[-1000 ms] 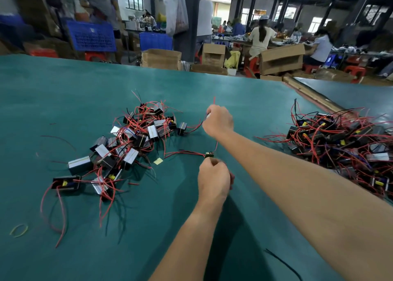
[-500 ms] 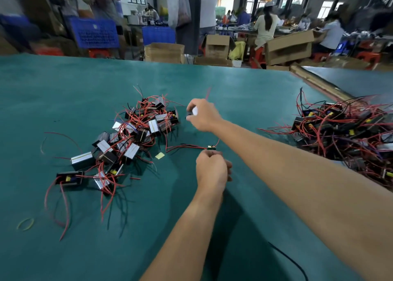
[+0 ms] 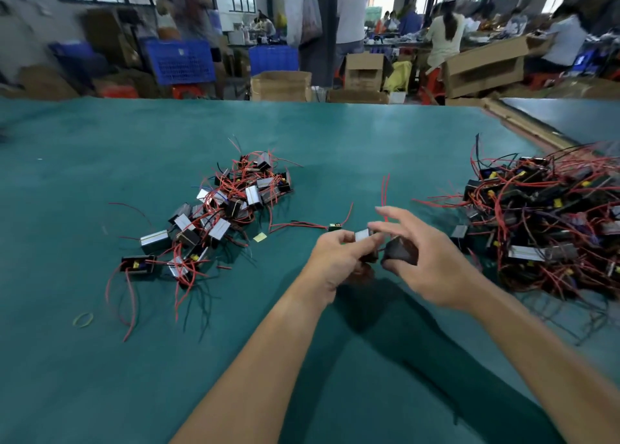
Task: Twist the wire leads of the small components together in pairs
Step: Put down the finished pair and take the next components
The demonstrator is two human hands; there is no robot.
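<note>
A single wide-angle camera on the person's head faces forward and tilts down over the green bench [image 3: 100, 359]. Both forearms enter from the lower edge, and the left hand [image 3: 335, 259] and right hand [image 3: 432, 269] meet close under the lens, just below mid-frame, with the small components [image 3: 369, 238] between them. Farther out, the view takes in one heap of wired parts [image 3: 218, 215] on the left and a second heap [image 3: 543, 222] at the right edge, and its top strip reaches past the bench to blurred cardboard boxes [image 3: 280, 86].
</note>
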